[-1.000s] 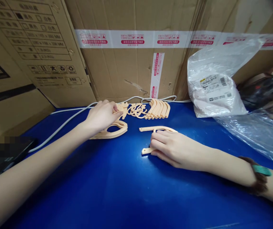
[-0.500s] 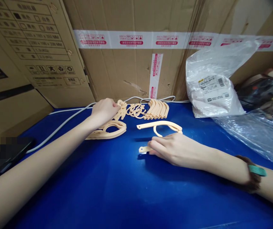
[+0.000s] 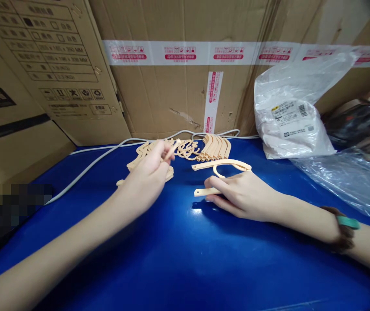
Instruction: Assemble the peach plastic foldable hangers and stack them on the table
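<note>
My right hand (image 3: pixel 248 194) is closed on a beige plastic folding hanger (image 3: pixel 209 164), its two arms pointing left and a curved hook between them. My left hand (image 3: pixel 149 172) pinches a slim beige hanger piece (image 3: pixel 173 149); most of it is hidden by the fingers. Behind and beneath that hand lies a pile of beige hanger parts (image 3: pixel 133 165), partly covered by it. Loose hooks (image 3: pixel 188 149) lie in a heap farther back, beside a neat row of curved hanger arms (image 3: pixel 216 147).
A blue table surface (image 3: pixel 178 259) spreads under everything. Cardboard boxes (image 3: pixel 159 95) wall the back and left. A white cable (image 3: pixel 99 160) runs along the rear. On the right stand a white plastic bag (image 3: pixel 296 125) and a clear plastic sheet (image 3: pixel 353 181). A pixelated dark object (image 3: pixel 16 211) lies left.
My left hand has come back from the parts at the rear, toward me and slightly right, with a slim piece in its fingers. My right hand has lifted the hanger slightly.
</note>
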The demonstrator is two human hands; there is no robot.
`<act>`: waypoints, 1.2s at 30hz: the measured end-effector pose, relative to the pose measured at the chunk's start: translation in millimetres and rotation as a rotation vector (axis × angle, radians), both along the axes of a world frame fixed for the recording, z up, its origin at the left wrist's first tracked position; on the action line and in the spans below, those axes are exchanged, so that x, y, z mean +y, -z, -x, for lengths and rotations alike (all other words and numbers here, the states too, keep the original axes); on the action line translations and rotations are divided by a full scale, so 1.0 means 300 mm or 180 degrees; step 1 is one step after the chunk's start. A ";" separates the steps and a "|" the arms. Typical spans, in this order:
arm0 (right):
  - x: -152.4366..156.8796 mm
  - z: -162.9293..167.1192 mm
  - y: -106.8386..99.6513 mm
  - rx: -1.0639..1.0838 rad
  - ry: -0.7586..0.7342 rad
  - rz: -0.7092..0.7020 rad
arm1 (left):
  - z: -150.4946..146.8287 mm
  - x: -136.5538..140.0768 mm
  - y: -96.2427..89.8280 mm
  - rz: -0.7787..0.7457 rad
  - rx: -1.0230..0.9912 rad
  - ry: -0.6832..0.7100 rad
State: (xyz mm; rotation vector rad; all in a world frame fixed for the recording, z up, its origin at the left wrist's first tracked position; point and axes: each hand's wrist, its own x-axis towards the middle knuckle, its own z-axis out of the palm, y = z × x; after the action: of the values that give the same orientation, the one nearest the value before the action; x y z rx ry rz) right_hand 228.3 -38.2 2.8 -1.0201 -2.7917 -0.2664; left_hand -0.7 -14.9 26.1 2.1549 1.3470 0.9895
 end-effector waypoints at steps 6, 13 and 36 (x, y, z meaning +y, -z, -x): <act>0.000 -0.001 -0.008 0.0183 -0.0170 -0.0074 | -0.015 -0.096 0.026 0.0496 0.0599 0.0153; 0.003 -0.009 -0.005 0.0222 -0.0262 -0.0217 | -0.006 -0.091 0.036 0.0564 0.0639 0.0727; -0.006 -0.005 -0.005 0.0478 -0.0330 -0.0201 | 0.001 -0.084 0.069 -0.0613 0.2253 0.0952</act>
State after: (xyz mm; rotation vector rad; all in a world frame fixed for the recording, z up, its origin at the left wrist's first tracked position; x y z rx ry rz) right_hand 229.9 -39.9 4.3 -0.8415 -2.6723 -0.2519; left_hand -1.2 -40.2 5.5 2.9033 1.1635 0.2396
